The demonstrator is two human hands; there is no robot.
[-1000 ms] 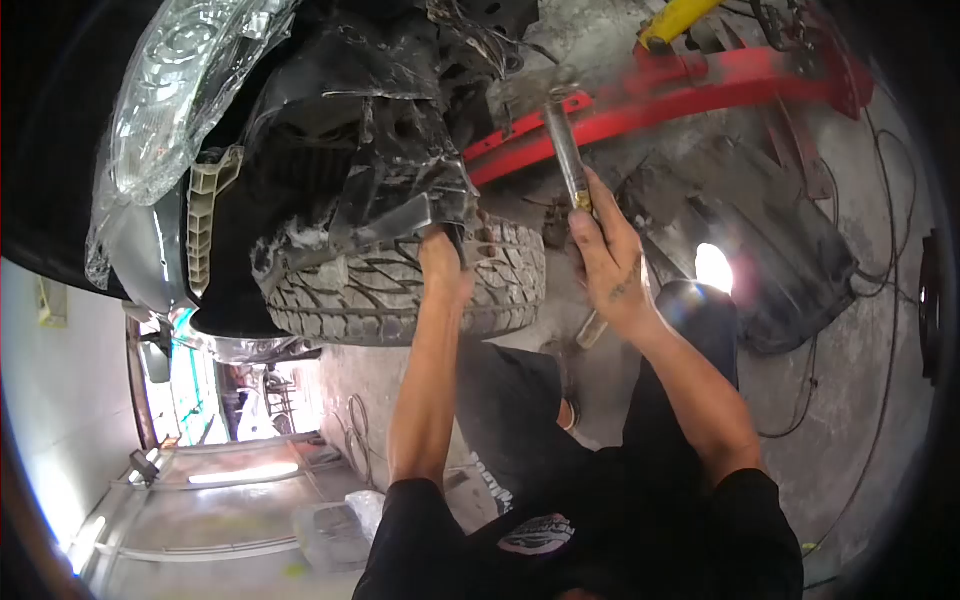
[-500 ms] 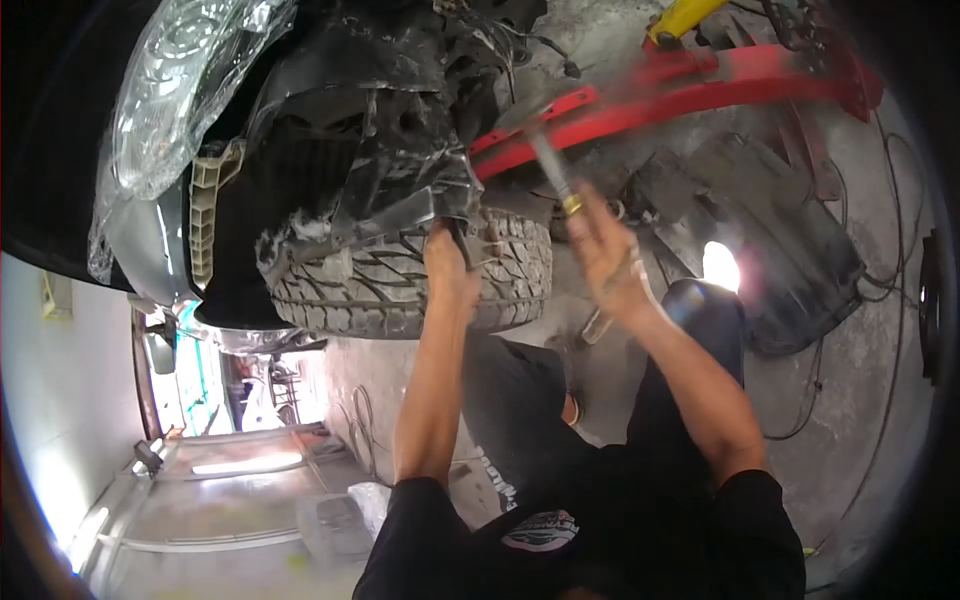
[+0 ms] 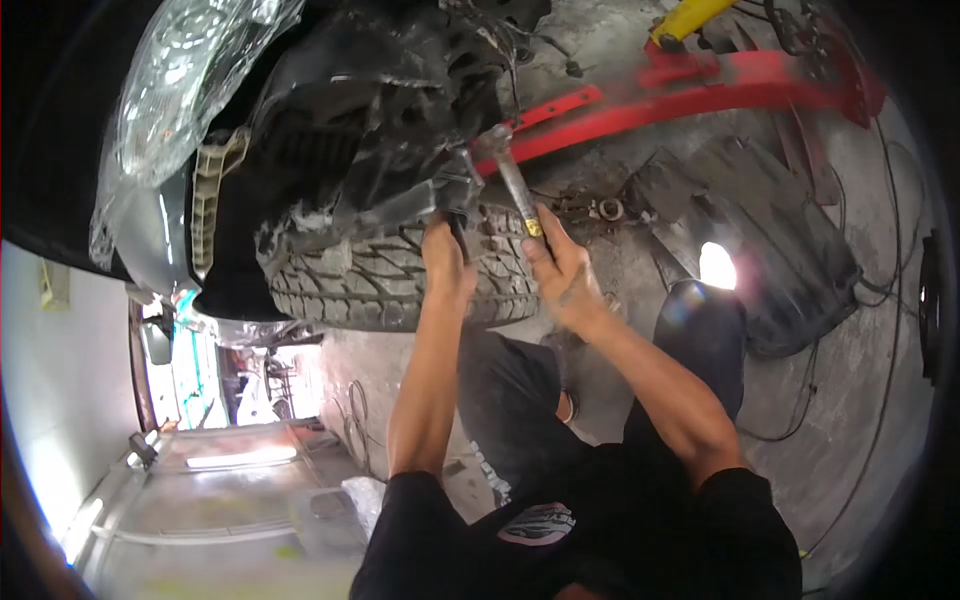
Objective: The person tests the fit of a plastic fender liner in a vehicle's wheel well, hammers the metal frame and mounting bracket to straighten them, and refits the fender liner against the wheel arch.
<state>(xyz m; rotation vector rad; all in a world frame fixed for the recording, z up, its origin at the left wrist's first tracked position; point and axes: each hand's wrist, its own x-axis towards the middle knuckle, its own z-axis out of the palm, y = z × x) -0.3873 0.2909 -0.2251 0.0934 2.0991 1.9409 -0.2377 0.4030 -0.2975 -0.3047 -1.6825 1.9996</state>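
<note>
by our count, one left hand and one right hand make two, with two held items between them: one hammer and one dark bar. we tally one tire, one plastic-wrapped headlight, one ribbed bracket, one red beam, one yellow cylinder and one large dark panel. we also find two trouser legs, one black shirt, one oval logo and one mirror. cables number at least two, the exact total beyond our reckoning.
</note>
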